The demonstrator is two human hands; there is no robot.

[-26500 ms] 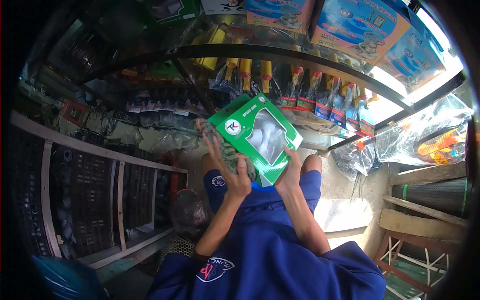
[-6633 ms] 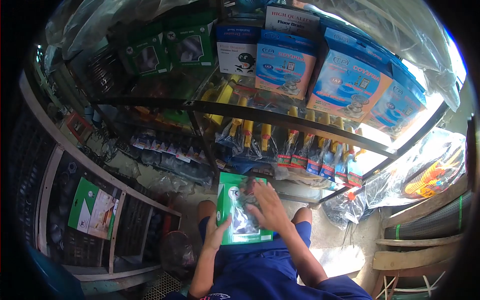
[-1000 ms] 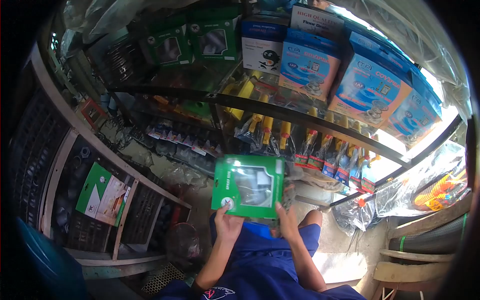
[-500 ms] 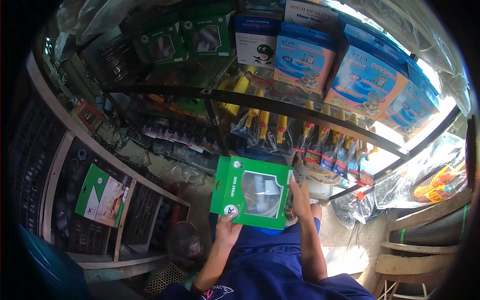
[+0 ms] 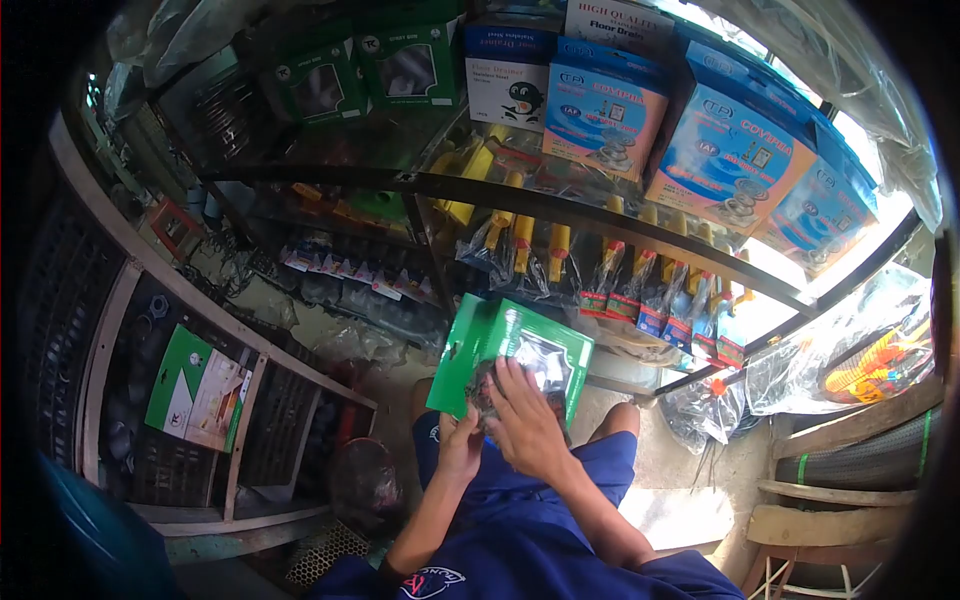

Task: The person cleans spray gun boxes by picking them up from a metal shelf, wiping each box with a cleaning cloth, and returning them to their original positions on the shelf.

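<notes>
A green spray gun box [image 5: 515,318] with a clear front window is held tilted above my lap. My left hand [image 5: 460,450] grips its lower left edge, with the thumb toward the front. My right hand [image 5: 530,425] lies across the front of the box, fingers stretched out, pressing a dark, patterned rag [image 5: 486,388] against it. Part of the rag and the lower half of the window are hidden beneath that hand.
Glass shelves ahead carry blue drain boxes [image 5: 730,150], a white floor drainer box [image 5: 505,90] and two more green spray gun boxes [image 5: 405,70]. Yellow-handled tools [image 5: 560,250] in plastic lie below. Another green box [image 5: 200,385] rests on crates at left.
My right hand has moved from the right edge of the box to its front, bringing the rag with it. The box has tilted and shifted slightly.
</notes>
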